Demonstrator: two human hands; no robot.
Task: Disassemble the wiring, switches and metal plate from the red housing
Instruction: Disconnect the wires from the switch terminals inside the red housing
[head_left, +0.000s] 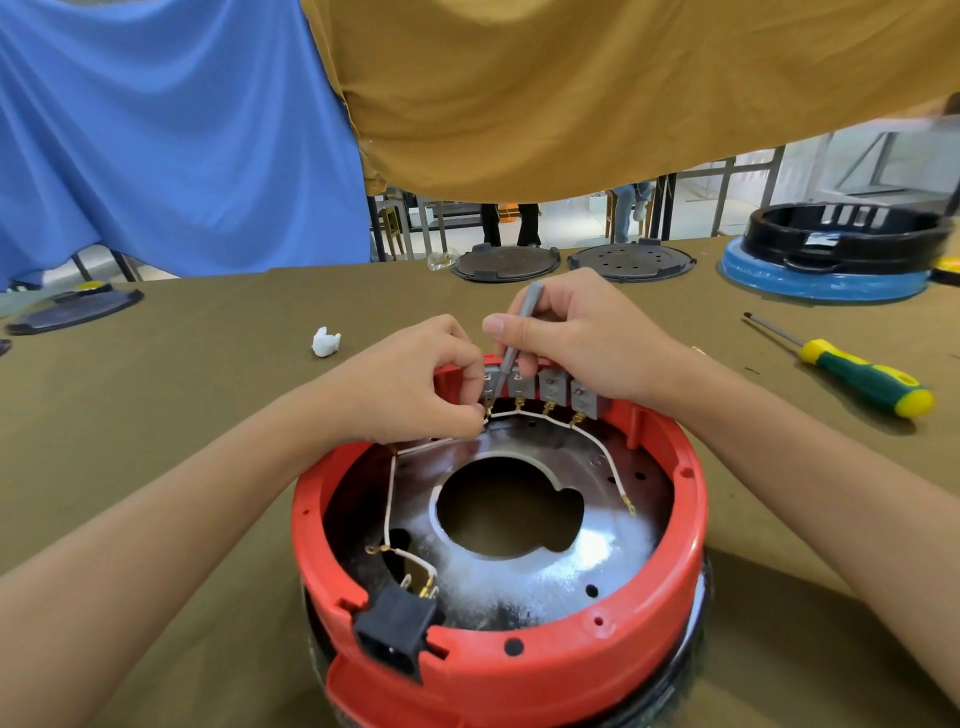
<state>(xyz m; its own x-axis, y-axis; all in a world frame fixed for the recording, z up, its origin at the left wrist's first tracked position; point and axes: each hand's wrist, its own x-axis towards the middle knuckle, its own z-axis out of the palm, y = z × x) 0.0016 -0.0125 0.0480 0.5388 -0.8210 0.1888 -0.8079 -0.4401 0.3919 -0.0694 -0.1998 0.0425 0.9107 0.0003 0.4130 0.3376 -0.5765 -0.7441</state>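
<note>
The round red housing (571, 660) lies open side up on the table in front of me. Inside it lies a shiny metal plate (587, 561) with a large central hole. A row of grey switches (566, 392) sits at its far wall, joined by white wiring (597, 449) with brass terminals. A black power socket (397, 631) sits in the near rim. My left hand (415, 384) pinches the wire terminal at the leftmost switch. My right hand (576, 332) grips a thin grey tool (511, 348) whose tip points down at that same switch.
A green and yellow screwdriver (857, 371) lies to the right. A crumpled white tissue (326, 342) lies to the left. Two dark round lids (506, 262) rest at the table's far edge; a black ring on a blue base (826, 260) stands far right. Another dark lid (72, 312) sits far left.
</note>
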